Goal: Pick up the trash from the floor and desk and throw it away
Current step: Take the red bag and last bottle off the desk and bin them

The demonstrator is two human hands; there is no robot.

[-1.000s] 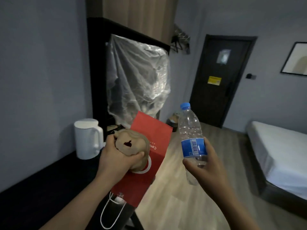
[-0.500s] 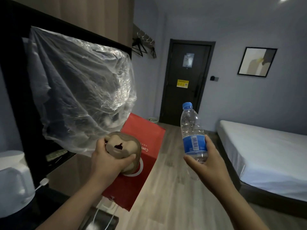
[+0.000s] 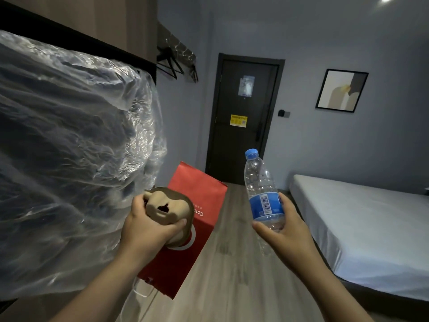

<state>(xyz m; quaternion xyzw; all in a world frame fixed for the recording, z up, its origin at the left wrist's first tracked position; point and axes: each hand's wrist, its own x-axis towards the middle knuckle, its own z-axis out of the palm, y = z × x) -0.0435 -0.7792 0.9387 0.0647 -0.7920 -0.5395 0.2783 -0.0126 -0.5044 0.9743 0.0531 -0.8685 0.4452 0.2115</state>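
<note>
Where the left side of the view is filled, a large sheet of clear crinkled plastic [image 3: 69, 147] is seen draped over a dark bulk beneath a black-edged frame. A bed [image 3: 371, 228] with a pale cover is set along the right wall, and a strip of wood-look floor [image 3: 232, 263] is laid between the two, running to a dark door [image 3: 243, 122] on which a yellow notice [image 3: 238, 120] is fixed. A framed picture [image 3: 341, 90] is hung to the right of the door.

A red paper bag [image 3: 199, 189] is held in the air above the floor, near the plastic. Its long axis is tilted, the far end raised towards the door and the near end lowered, where white cord handles [image 3: 141, 289] are left hanging. A clear plastic bottle [image 3: 261, 182] is held above the floor nearer the bed, well apart from the bag. It is kept almost upright, with the blue cap at the top, leaning slightly left, and the barcode on the blue label turned to the camera. A crushed brown paper cup [image 3: 167, 208] is pressed against the face of the red bag.

The left hand [image 3: 144, 228] is curled tightly round the cup, thumb across its front; how the bag is caught behind cannot be told. The right hand [image 3: 285, 231] is wrapped round the bottle's lower half.
</note>
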